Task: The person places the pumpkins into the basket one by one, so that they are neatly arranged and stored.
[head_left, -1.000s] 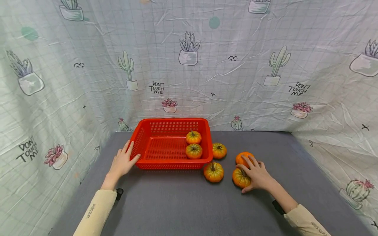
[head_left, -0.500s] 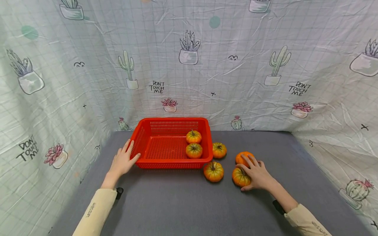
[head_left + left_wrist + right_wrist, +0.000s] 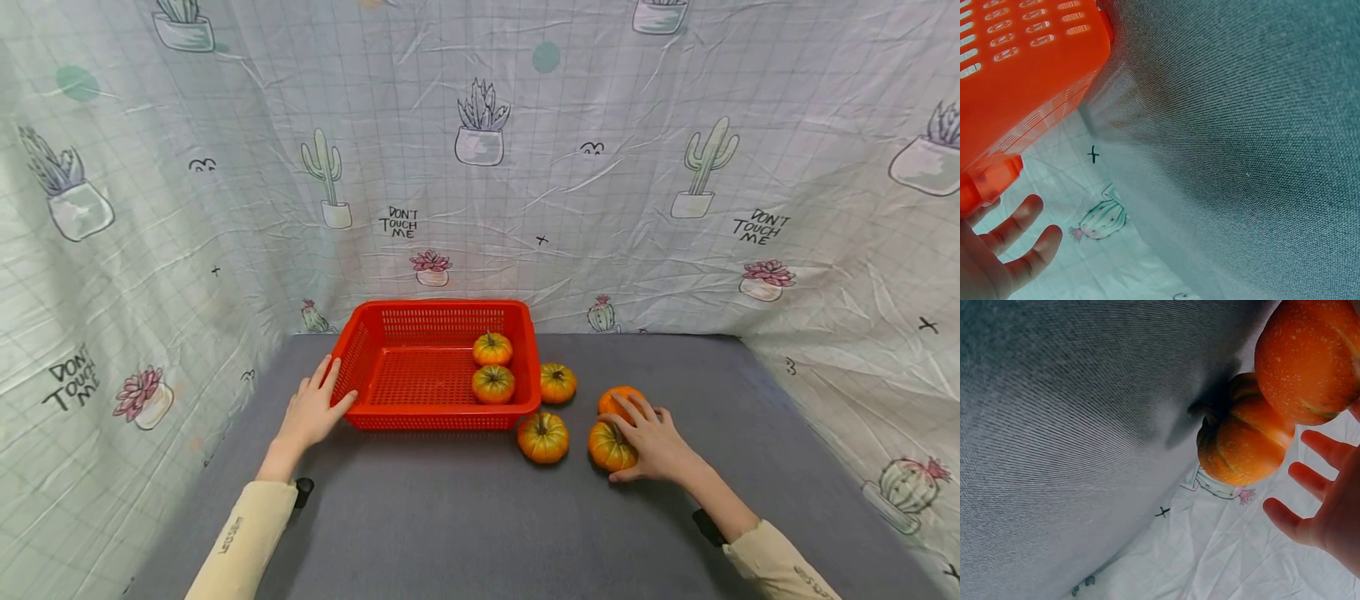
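In the head view, my right hand (image 3: 658, 446) spans a small orange-and-green pumpkin (image 3: 611, 447), thumb at its near side and fingers over its top. The right wrist view shows this pumpkin (image 3: 1310, 359) close up, with several fingers spread beside it. Just behind it lies a more orange pumpkin (image 3: 619, 400), partly covered by my fingers. My left hand (image 3: 309, 412) rests at the left front corner of a red plastic basket (image 3: 435, 411), thumb over the rim; the left wrist view has loosely extended fingers (image 3: 1025, 215) outside, below the rim.
Two pumpkins sit inside the basket's right end, a front one (image 3: 492, 385) and a back one (image 3: 492, 349). Outside, one pumpkin (image 3: 557, 383) stands by its right wall and another (image 3: 543, 438) near its front corner. A grey cloth (image 3: 450, 517) covers the table; a printed curtain (image 3: 555, 183) surrounds it.
The pumpkin at my right hand has shifted very slightly away and to the left, with my thumb following it. The left hand and basket stay in place.
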Motion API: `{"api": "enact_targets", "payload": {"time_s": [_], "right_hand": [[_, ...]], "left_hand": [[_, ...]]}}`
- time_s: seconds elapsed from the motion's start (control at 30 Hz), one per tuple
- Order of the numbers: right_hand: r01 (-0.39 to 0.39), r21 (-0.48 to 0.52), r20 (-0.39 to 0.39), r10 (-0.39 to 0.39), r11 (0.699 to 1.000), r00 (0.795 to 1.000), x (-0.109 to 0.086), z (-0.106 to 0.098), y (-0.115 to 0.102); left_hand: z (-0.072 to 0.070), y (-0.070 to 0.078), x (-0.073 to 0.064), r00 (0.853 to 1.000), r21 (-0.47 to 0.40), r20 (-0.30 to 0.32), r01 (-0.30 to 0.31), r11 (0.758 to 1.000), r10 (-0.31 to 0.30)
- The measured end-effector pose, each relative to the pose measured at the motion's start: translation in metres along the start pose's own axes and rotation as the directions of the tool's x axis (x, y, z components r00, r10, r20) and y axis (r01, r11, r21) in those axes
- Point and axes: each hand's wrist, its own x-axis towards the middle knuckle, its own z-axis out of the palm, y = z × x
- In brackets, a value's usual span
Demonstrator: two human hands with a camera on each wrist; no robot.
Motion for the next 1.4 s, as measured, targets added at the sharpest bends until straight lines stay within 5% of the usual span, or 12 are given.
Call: {"api": "enact_targets", "payload": {"time_s": [0.53, 0.83, 1.4], "right_hand": [[0.044, 0.051, -0.113, -0.038, 0.998, 0.993, 0.023, -0.013, -0.006], [0.029, 0.086, -0.122, -0.018, 0.996, 0.992, 0.039, -0.022, -0.013], [0.026, 0.125, -0.181, -0.003, 0.992, 0.984, 0.078, -0.035, -0.026]], "left_hand": [[0.008, -0.008, -0.001, 0.995, -0.029, -0.089, -0.051, 0.998, 0.048], [0.001, -0.001, -0.001, 1.0, 0.0, -0.017, -0.015, 1.0, 0.015], [0.002, -0.002, 0.002, 1.0, -0.007, -0.01, -0.012, 1.0, 0.012]]}}
